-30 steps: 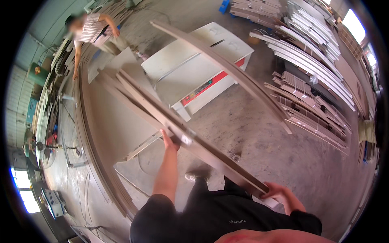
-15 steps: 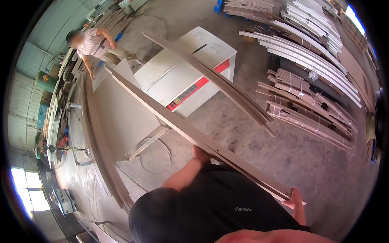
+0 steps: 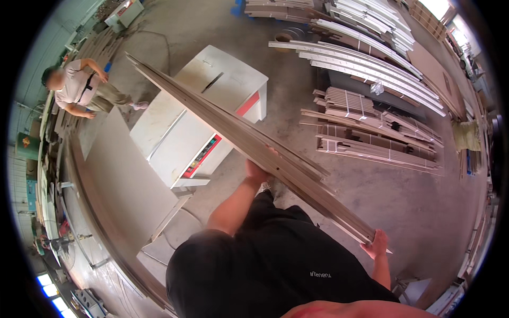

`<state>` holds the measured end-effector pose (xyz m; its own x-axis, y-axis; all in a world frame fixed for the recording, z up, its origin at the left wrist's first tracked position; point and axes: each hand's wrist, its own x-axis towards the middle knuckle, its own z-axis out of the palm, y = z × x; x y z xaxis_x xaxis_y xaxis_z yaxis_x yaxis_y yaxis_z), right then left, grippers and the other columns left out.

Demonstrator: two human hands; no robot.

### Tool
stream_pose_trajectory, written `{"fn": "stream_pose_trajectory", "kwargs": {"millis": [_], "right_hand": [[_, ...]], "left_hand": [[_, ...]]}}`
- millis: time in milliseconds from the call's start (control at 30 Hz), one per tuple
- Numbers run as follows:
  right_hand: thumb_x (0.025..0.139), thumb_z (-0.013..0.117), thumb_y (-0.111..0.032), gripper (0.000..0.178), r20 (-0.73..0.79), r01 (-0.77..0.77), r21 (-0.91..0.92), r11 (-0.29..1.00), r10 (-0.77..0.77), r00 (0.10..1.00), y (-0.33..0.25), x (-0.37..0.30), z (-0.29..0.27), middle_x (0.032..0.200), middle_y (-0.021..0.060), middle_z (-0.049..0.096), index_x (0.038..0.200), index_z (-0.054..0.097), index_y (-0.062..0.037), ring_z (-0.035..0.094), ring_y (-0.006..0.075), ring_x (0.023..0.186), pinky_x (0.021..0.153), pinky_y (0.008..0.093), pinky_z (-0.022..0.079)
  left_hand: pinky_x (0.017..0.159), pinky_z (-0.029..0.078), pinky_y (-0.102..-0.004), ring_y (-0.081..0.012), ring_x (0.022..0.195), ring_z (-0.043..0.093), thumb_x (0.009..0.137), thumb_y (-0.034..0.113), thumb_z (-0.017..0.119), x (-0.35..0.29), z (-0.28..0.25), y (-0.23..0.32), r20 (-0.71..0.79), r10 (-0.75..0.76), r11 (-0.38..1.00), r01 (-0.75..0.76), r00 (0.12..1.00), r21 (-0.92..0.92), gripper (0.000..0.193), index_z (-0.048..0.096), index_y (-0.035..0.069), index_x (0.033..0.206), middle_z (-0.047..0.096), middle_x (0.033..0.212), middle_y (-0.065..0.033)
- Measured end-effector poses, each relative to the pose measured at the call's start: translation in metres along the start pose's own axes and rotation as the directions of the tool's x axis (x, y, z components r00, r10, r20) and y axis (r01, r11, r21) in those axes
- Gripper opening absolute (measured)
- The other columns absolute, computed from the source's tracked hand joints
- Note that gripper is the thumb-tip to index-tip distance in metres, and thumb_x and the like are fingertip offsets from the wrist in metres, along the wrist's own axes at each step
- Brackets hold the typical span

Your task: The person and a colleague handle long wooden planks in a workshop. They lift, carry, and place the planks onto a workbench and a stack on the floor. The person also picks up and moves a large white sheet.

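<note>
A long grey-brown trim board slants across the view in front of my body. My left hand is closed around its near long edge, around mid-length, with some fingers showing over the far side. Its right-hand end is gripped by my right hand, thumb and fingers wrapped on it. Other long brown strips show just beyond the board, beside and partly behind it; whether they touch it I cannot tell. Behind them stands a white machine cabinet with red trim, its top partly covered by the boards.
A pale panel-topped table stands to the left, with long brown strips along its outer side. A person stands at its far end. Strapped board bundles and white strips lie on the floor at the right.
I have moved toward the machine with the board in both hands. The board now overlaps the other strips, which were apart from it before. The person stands more upright.
</note>
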<state>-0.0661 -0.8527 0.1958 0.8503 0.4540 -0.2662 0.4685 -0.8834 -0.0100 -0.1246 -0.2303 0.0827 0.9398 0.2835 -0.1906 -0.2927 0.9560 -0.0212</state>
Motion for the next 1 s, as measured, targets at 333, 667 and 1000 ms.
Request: {"fn": "stream_pose_trajectory", "kwargs": {"millis": [333, 667, 1000], "right_hand": [[0.054, 0.092, -0.028, 0.079, -0.048, 0.016, 0.051, 0.999, -0.014, 0.999, -0.041, 0.159, -0.062, 0.117, 0.0159, 0.059, 0.119, 0.051, -0.0063, 0.056, 0.0392, 0.11, 0.095, 0.0485, 0.046], [0.059, 0.089, -0.03, 0.071, -0.031, 0.161, 0.166, 0.973, -0.158, 0.987, -0.102, 0.317, 0.019, 0.115, 0.0135, 0.063, 0.119, 0.056, -0.0089, 0.058, 0.0355, 0.112, 0.094, 0.046, 0.048], [0.085, 0.077, -0.039, 0.068, 0.35, -0.052, 0.492, 0.869, -0.142, 0.926, -0.081, 0.395, 0.136, 0.135, 0.0195, 0.061, 0.142, 0.053, -0.009, 0.057, 0.0354, 0.126, 0.106, 0.0435, 0.047]], "left_hand": [[0.101, 0.046, -0.0516, -0.0351, 0.11, 0.059, 0.101, 0.051, 0.04, 0.16, 0.008, 0.047, -0.059, 0.08, 0.991, -0.086, 0.995, -0.098, 0.058, 0.056, 0.001, 0.126, 0.063, 0.115, -0.0147], [0.071, 0.054, -0.0392, -0.0208, 0.083, 0.064, 0.101, 0.042, 0.052, 0.103, -0.094, 0.07, -0.594, 0.374, 0.646, 0.259, 0.712, 0.718, 0.039, 0.053, 0.006, 0.116, 0.06, 0.101, -0.0101], [0.067, 0.052, -0.0351, -0.0204, 0.082, 0.064, 0.098, 0.034, 0.057, 0.039, -0.104, 0.014, -0.67, 0.244, 0.462, 0.524, 0.701, 0.716, 0.032, 0.054, 0.009, 0.118, 0.063, 0.105, -0.0103]]}}
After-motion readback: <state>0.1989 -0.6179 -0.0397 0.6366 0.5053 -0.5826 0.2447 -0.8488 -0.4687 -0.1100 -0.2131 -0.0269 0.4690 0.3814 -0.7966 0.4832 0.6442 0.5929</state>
